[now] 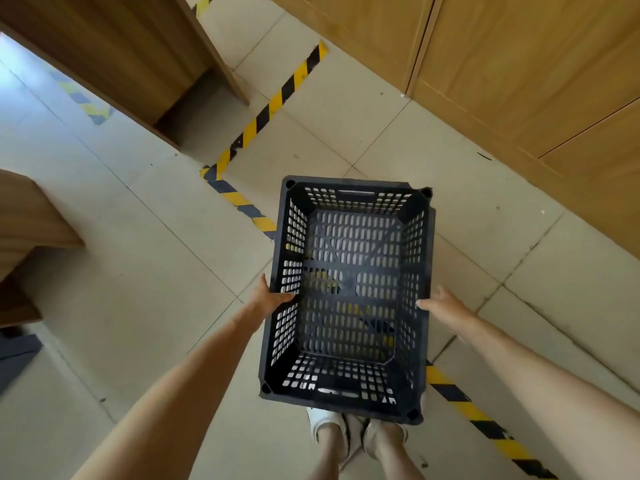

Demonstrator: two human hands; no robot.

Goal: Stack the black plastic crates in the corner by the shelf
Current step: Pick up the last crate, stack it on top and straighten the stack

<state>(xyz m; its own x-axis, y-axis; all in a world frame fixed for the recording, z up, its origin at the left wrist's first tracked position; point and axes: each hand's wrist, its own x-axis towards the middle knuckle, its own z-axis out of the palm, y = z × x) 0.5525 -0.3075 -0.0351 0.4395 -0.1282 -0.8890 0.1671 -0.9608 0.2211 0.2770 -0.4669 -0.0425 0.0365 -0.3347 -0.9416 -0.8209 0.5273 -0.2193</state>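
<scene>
The head view looks straight down at a black plastic crate [349, 296] held open side up between two bare arms, above a pale tiled floor [145, 244]. The crate is empty; its walls and bottom are pierced with rows of slots, and the floor shows through them. The left hand [272, 294] grips the crate's left long wall near the middle, thumb hooked over the rim to the inside and the other fingers hidden on the outer face. The right hand [441, 304] grips the right long wall the same way, thumb lying over the rim and pointing inward, fingers curled down the outside. Both hands are closed on the rim, one on each side, opposite one another.

A line of yellow-and-black striped tape [277, 102] runs across the floor from the upper middle, turns a corner just beyond the crate's far left corner, and passes underneath the crate toward the lower right. Light wooden cabinet doors [519, 64] fill the upper right. A brown wooden shelf unit [121, 53] stands at the upper left. The person's feet in pale shoes [327, 424] show just below the crate's near edge
</scene>
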